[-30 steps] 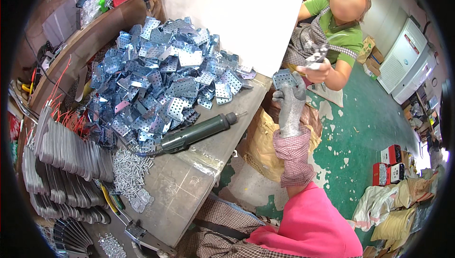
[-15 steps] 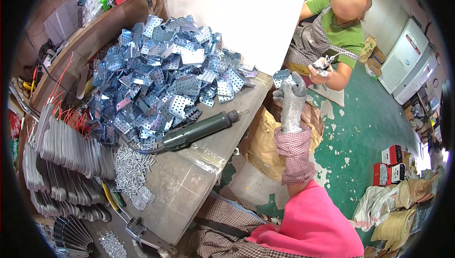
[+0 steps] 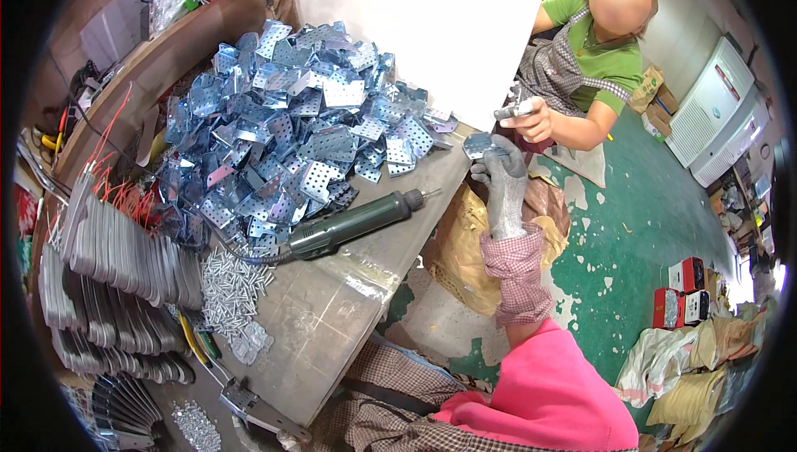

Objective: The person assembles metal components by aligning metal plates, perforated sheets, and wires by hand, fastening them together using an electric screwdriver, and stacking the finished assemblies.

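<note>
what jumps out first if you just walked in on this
The big heap of perforated metal plates on the workbench dominates the middle left, with a dark green power screwdriver lying at its foot. To the right, the gloved right hand holds a plate out past the bench edge, near a co-worker in a green shirt.

Metal, cloth and worn board on my bench

I see shiny perforated metal brackets point(image 3: 299, 132), a matt green plastic screwdriver point(image 3: 353, 224), bright steel screws point(image 3: 232, 282), a scuffed grey bench point(image 3: 332, 319), and a rough knit glove on my right hand point(image 3: 501, 186) pinching a plate point(image 3: 480, 145).
</note>
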Motion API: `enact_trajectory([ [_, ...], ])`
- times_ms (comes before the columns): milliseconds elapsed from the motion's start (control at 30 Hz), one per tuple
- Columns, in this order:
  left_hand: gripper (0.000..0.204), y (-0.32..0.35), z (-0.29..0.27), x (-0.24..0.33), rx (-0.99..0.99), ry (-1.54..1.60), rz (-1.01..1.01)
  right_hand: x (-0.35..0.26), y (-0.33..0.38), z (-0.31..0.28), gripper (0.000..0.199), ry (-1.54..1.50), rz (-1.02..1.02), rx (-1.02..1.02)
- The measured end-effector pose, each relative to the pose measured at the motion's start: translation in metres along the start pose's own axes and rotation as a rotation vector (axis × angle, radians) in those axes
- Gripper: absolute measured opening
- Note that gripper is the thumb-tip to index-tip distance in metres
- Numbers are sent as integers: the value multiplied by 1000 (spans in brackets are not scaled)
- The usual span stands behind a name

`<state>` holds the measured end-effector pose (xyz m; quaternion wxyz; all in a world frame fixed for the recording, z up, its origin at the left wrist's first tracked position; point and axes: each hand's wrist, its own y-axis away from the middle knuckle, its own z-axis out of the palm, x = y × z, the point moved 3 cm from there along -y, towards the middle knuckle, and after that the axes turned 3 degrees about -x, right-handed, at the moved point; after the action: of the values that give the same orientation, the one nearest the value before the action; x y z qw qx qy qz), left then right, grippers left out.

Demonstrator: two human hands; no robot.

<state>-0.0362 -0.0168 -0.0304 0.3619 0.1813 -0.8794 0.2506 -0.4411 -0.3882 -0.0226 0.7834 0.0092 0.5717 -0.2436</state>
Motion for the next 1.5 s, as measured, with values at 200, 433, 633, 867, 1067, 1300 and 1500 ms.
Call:
enact_trajectory([
  [200,84,-19,-5,26,-141,-210,-13,6,0,21,22,280,-273,-74],
  [433,72,-60,31,84,-529,-890,-14,18,-26,63,43,852,-457,-266],
  [633,76,-60,22,80,-499,-874,-42,-1,-43,69,31,714,-640,-42],
  [867,81,-63,22,122,-262,425,84,-74,96,136,45,258,177,-942],
  [1067,56,-75,77,124,-617,1222,-624,-75,158,145,40,214,335,-1106],
  [1300,47,-62,82,108,-501,1497,-832,-78,142,118,29,8,97,-649],
  [1500,48,-69,78,120,-476,1334,-697,-82,176,109,34,6,468,-781],
])
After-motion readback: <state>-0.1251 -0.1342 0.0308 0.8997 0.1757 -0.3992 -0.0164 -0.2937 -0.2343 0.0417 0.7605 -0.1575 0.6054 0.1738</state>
